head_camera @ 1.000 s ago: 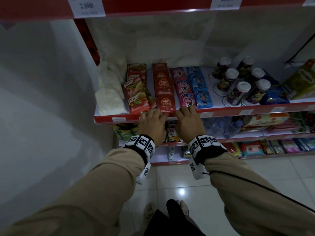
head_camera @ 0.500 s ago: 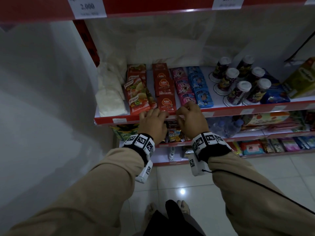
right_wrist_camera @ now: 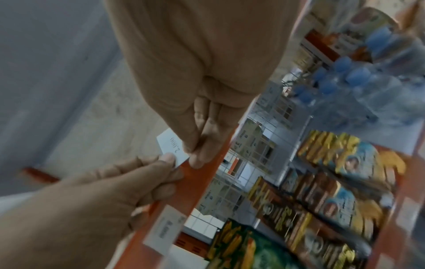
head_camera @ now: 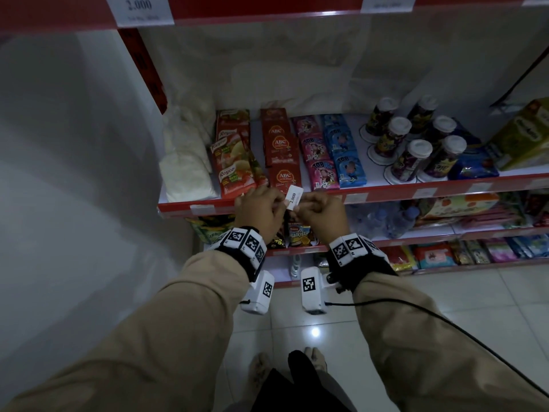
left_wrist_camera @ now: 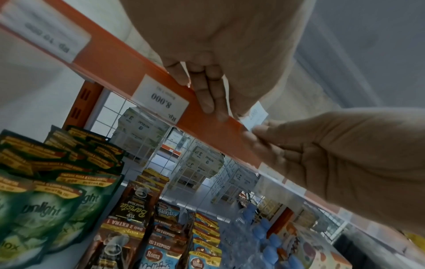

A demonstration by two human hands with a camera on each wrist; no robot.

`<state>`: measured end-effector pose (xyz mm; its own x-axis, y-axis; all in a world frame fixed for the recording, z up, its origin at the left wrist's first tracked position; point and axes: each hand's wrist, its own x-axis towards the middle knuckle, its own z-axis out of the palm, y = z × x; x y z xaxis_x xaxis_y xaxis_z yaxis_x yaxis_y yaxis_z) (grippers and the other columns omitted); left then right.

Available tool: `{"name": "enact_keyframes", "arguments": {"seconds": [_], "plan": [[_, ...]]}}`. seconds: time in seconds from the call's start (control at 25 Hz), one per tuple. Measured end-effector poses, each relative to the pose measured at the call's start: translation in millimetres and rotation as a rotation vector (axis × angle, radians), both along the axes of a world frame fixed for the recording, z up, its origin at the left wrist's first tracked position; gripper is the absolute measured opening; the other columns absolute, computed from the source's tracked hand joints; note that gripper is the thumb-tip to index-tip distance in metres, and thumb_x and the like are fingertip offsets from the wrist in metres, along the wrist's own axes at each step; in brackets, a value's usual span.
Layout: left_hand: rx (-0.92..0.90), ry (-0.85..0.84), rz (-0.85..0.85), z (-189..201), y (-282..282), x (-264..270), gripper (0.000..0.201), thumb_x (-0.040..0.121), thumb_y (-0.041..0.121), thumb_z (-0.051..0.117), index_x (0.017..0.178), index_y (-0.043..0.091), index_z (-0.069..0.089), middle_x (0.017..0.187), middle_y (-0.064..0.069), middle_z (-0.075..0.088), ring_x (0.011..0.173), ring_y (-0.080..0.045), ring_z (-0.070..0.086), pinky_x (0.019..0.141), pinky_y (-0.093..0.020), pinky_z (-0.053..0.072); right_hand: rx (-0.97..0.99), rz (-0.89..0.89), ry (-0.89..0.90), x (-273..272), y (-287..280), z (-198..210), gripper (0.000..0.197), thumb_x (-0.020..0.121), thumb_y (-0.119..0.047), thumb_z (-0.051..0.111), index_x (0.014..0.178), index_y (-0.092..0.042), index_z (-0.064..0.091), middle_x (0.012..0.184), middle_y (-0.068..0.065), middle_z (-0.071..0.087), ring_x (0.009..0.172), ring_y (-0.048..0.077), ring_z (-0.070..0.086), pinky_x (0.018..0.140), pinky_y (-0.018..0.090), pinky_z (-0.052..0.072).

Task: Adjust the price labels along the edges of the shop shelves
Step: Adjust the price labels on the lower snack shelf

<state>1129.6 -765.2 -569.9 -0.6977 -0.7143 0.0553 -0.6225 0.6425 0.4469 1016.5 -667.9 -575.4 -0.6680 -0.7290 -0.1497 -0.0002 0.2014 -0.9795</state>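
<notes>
Pinching one loose price label between left hand and right hand; next, likely reseating it squarely in the shelf edge strip below the fingertips.

Dim, seemingly motion-blurred wrist views, floor glare

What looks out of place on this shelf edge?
One price label is out of the red shelf strip, tilted and pinched between the left hand and right hand; the other labels sit flat in the strip.
</notes>
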Motion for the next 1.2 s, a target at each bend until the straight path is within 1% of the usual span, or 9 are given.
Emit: {"name": "enact_keyframes", "arguments": {"seconds": [0.12, 0.2, 0.28, 0.36, 0.6, 0.72, 0.92, 1.04, 1.2], "plan": [[-0.051, -0.066, -0.032, 1, 1, 1, 0.023, 0.095, 0.037, 0.048, 0.108, 0.023, 0.061, 0.13, -0.004, 0.054, 0.121, -0.025, 0.044, 0.096, -0.041, 0.03, 0.038, 0.051, 0.424, -7, 4, 4, 0.035, 0.084, -0.003, 0.062, 0.118, -0.01, 0.059, 0.093, 0.008, 0.07, 0.08, 0.017, 0.066, 0.073, 0.032, 0.056], [-0.113, -0.111, -0.066, 2, 2, 1, 0.024, 0.095, 0.036, 0.047, 0.111, 0.024, 0.061, 0.125, -0.002, 0.054, 0.117, -0.024, 0.044, 0.094, -0.04, 0.03, 0.02, 0.181, 0.707, -15, 2, 14, 0.041, 0.086, -0.009, 0.06, 0.126, -0.017, 0.056, 0.105, 0.006, 0.066, 0.093, 0.019, 0.061, 0.078, 0.029, 0.051], [-0.156, -0.137, -0.078, 4, 3, 2, 0.025, 0.096, 0.036, 0.045, 0.113, 0.023, 0.06, 0.12, -0.002, 0.054, 0.115, -0.024, 0.044, 0.092, -0.039, 0.028, 0.123, 0.346, 1.029, -21, -5, 24, 0.031, 0.087, -0.01, 0.058, 0.117, -0.015, 0.063, 0.104, 0.01, 0.065, 0.098, 0.029, 0.054, 0.082, 0.037, 0.046], [-0.176, -0.134, -0.081, 6, 4, 3, 0.024, 0.096, 0.035, 0.046, 0.112, 0.023, 0.059, 0.118, 0.0, 0.054, 0.112, -0.023, 0.045, 0.089, -0.037, 0.027, 0.228, 0.457, 1.174, -27, -9, 32, 0.019, 0.088, -0.01, 0.057, 0.103, -0.011, 0.068, 0.099, 0.012, 0.066, 0.095, 0.032, 0.055, 0.081, 0.041, 0.045], [-0.217, -0.102, -0.09, 9, 3, 10, 0.022, 0.092, 0.032, 0.048, 0.11, 0.023, 0.055, 0.116, 0.002, 0.057, 0.111, -0.021, 0.049, 0.089, -0.035, 0.025, 0.056, 0.157, 0.756, -33, -3, 25, 0.015, 0.085, 0.0, 0.061, 0.094, -0.009, 0.069, 0.089, 0.007, 0.071, 0.08, 0.021, 0.065, 0.074, 0.033, 0.053], [-0.198, -0.085, -0.078, 9, 1, 12, 0.027, 0.089, 0.033, 0.051, 0.114, 0.023, 0.052, 0.115, 0.003, 0.058, 0.109, -0.021, 0.051, 0.09, -0.036, 0.027, 0.081, 0.186, 0.799, -29, -5, 18, 0.016, 0.084, 0.001, 0.06, 0.094, -0.008, 0.069, 0.091, 0.01, 0.07, 0.083, 0.024, 0.064, 0.074, 0.037, 0.053], [-0.225, -0.185, -0.106, 5, 1, 11, 0.05, 0.087, 0.043, 0.051, 0.133, 0.026, 0.041, 0.132, -0.002, 0.049, 0.12, -0.026, 0.043, 0.094, -0.041, 0.029, 0.081, 0.129, 0.867, -25, -5, 8, 0.018, 0.082, 0.002, 0.058, 0.094, -0.007, 0.068, 0.094, 0.013, 0.065, 0.085, 0.03, 0.06, 0.072, 0.04, 0.05], [-0.213, -0.18, -0.095, 4, 1, 11, 0.052, 0.087, 0.043, 0.052, 0.135, 0.027, 0.04, 0.132, -0.003, 0.049, 0.12, -0.026, 0.043, 0.094, -0.041, 0.029, 0.025, 0.079, 0.847, -22, -5, 8, 0.016, 0.083, 0.002, 0.059, 0.094, -0.006, 0.068, 0.093, 0.013, 0.064, 0.081, 0.029, 0.06, 0.07, 0.035, 0.049], [-0.207, -0.17, -0.088, 5, 2, 10, 0.053, 0.087, 0.041, 0.053, 0.136, 0.028, 0.037, 0.132, -0.003, 0.049, 0.119, -0.027, 0.044, 0.094, -0.041, 0.029, 0.054, 0.13, 0.835, -25, -5, 7, 0.018, 0.084, 0.002, 0.057, 0.096, -0.006, 0.067, 0.095, 0.013, 0.064, 0.087, 0.031, 0.059, 0.074, 0.042, 0.049]]}}
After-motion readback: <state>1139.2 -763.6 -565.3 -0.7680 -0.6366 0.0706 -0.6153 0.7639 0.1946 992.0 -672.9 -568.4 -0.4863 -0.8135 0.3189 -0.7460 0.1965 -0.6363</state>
